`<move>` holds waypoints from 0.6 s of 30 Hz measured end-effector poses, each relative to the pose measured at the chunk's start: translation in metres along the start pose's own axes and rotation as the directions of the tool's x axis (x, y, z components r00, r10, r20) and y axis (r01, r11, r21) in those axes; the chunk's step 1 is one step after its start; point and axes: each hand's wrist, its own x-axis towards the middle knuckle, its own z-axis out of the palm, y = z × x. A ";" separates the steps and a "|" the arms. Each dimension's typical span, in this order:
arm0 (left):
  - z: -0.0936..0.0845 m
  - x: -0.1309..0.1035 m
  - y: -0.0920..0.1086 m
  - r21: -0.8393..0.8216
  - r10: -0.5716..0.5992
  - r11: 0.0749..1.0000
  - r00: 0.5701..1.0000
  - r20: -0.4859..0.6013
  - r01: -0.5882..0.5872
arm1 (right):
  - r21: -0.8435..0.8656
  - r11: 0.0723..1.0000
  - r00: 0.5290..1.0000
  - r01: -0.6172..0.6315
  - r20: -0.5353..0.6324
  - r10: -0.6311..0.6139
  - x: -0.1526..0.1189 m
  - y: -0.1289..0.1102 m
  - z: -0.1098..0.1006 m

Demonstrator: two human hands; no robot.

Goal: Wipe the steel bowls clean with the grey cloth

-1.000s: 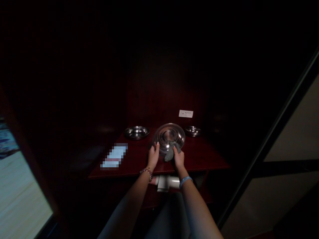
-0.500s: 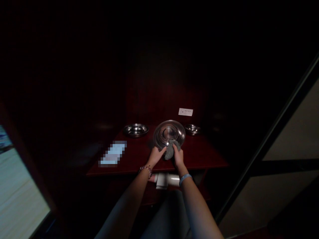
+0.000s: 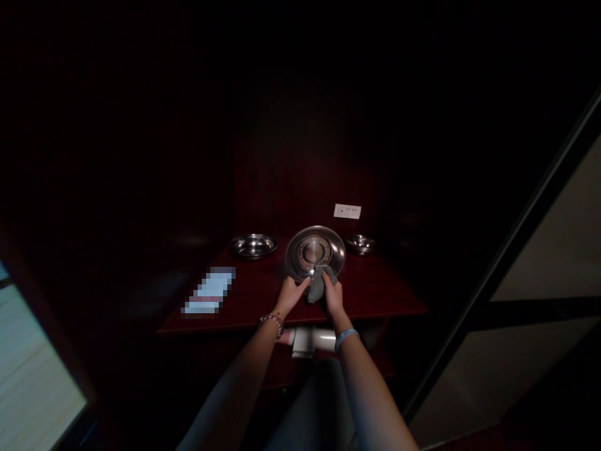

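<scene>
A round steel plate (image 3: 313,241) is tilted up above the dark red desk top (image 3: 263,300), its underside seemingly facing me. My left hand (image 3: 293,293) grips its lower left rim, thumb on the near face. At the lower right rim my right hand (image 3: 332,294) is closed on a grey cloth (image 3: 317,285), which is folded over the plate's edge. The fingers behind the plate are hidden. Behind and to the left lies a shallow steel dish (image 3: 254,246); a smaller steel bowl (image 3: 360,244) stands at the back right.
A blurred-out phone-like rectangle (image 3: 210,291) lies on the left of the desk. On the back wall is a white socket plate (image 3: 347,212). White objects (image 3: 304,342) sit on a shelf under the desk top. Dark walls close in both sides.
The view has shifted slightly, so everything sits a little further left. Both hands keep their hold on the plate and the cloth, with hardly any movement between them.
</scene>
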 end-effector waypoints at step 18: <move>-0.001 0.001 0.001 -0.024 -0.006 1.000 0.997 -0.075 0.004 | -0.041 0.999 1.000 -0.016 -0.024 0.015 -0.003 -0.004 0.003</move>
